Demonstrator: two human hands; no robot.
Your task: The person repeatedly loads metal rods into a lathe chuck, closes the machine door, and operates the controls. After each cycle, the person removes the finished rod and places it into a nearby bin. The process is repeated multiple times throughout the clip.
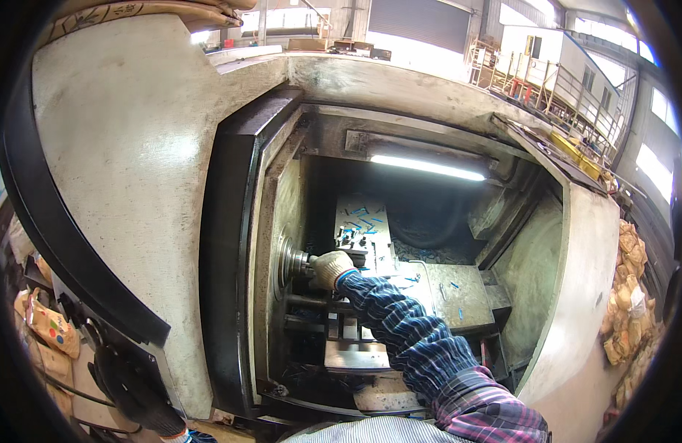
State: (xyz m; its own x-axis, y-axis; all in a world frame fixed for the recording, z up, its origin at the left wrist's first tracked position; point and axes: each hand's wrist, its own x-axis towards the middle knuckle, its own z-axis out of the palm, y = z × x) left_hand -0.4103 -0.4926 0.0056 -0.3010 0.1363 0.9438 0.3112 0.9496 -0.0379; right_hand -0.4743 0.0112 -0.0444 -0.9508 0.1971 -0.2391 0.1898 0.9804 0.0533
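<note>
My right hand [331, 269], in a pale knitted work glove, reaches into the open enclosure of a metal lathe. Its fingertips are at the nose of the spindle chuck [289, 262]; the glove hides whether a part is between them. Just beyond the hand, a tool holder block [350, 239] with clamping bolts sits on the cross slide [363, 213], which is strewn with blue metal chips. At the lower left, my left hand [122, 379] wears a dark-coated glove, fingers apart, beside the machine's control panel [159, 368]. Nothing shows in it.
The door frame [227, 266] borders the opening on the left. A bent coolant pipe [428, 282] rises beside a chip-covered metal cover [461, 296]. A lamp [428, 167] glows inside. Brown sacks [629, 293] are piled on the right; another sack [54, 324] lies at left.
</note>
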